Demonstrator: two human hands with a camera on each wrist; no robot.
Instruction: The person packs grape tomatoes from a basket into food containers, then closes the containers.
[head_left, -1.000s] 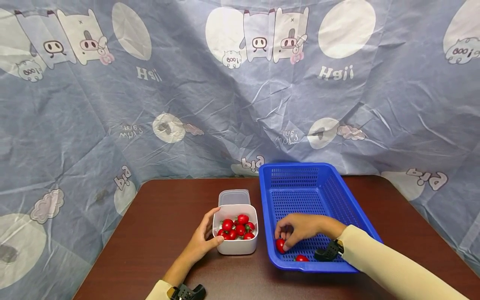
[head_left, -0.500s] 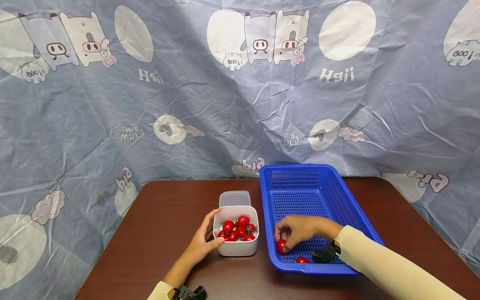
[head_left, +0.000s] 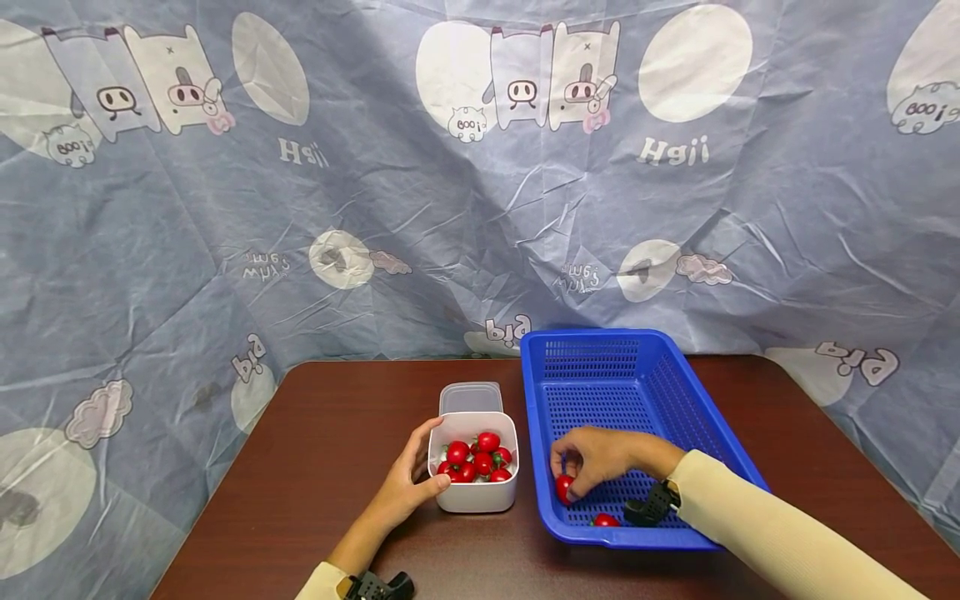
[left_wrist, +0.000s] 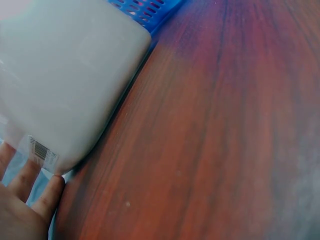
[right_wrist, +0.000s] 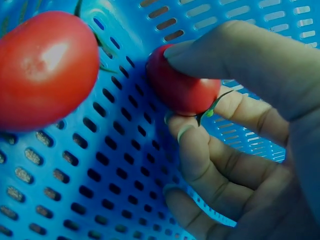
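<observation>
A white plastic container [head_left: 476, 497] holds several cherry tomatoes [head_left: 483, 463]. My left hand [head_left: 405, 483] grips its left side, thumb at the front corner and fingers reaching round toward the back; the left wrist view shows fingertips [left_wrist: 52, 190] against its wall by a barcode label. Inside a blue plastic basket [head_left: 551, 508], my right hand [head_left: 596, 458] pinches a cherry tomato [right_wrist: 182, 85] between thumb and fingers, close to the basket floor. A green stem shows on it. Another cherry tomato [right_wrist: 47, 70] lies nearby, near the basket's front wall.
Behind the white container lies a translucent lid [head_left: 471, 397]. Both stand on a dark brown wooden table [head_left: 330, 433], left of the basket. A patterned blue-grey cloth [head_left: 420, 300] hangs behind the table.
The view has shifted slightly. Both hands keep nearly the same places, the right still pinching the cherry tomato in the basket.
</observation>
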